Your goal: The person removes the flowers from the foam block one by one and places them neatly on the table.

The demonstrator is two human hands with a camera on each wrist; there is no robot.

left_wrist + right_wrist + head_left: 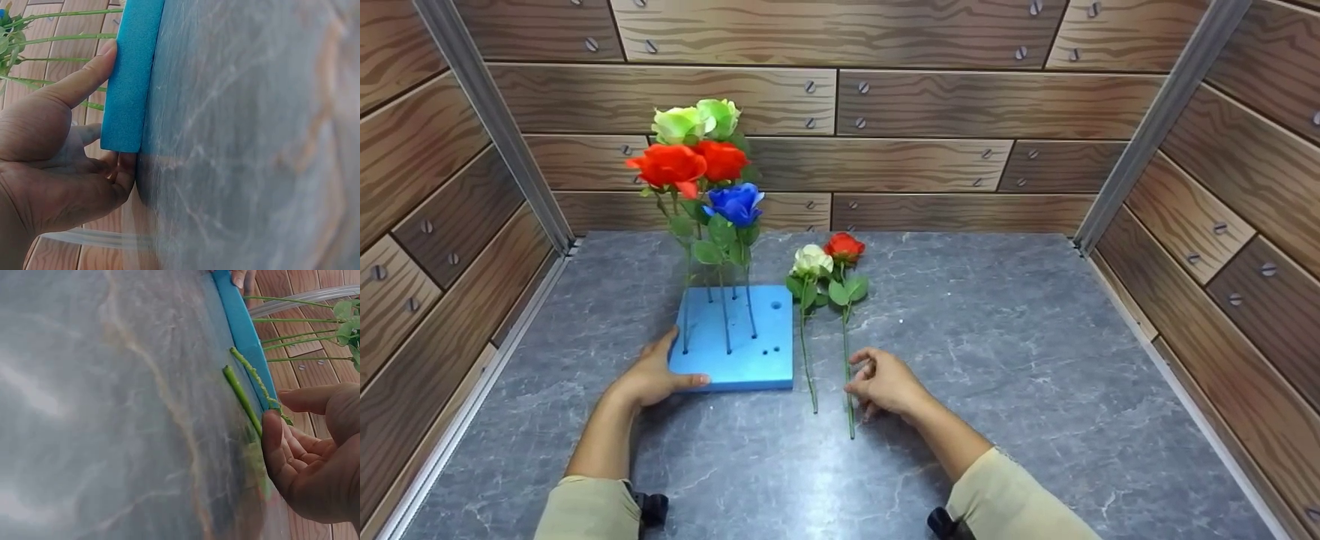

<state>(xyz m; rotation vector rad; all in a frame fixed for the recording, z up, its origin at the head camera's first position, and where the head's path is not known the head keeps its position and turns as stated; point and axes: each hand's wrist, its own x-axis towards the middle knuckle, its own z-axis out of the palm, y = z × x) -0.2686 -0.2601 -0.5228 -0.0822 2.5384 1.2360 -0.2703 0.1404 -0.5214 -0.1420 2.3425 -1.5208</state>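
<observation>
My left hand (649,375) grips the front left corner of a blue foam board (769,367). Its thumb (93,76) presses the front edge and the fingers bend along the left side. Two red flowers (667,166), two pale green flowers (681,124) and a blue flower (735,204) stand upright in the board. To its right, a white rose (812,261) and a red rose (844,247) lie on the table. My right hand (889,382) is at the lower stem of the red rose, with a gap between thumb and forefinger.
Several holes (771,350) show in the board's right part. The grey marbled table (1020,360) is bounded by wood-patterned walls (930,105) and metal corner posts (1147,127). Stem ends (228,371) point toward the table's near side.
</observation>
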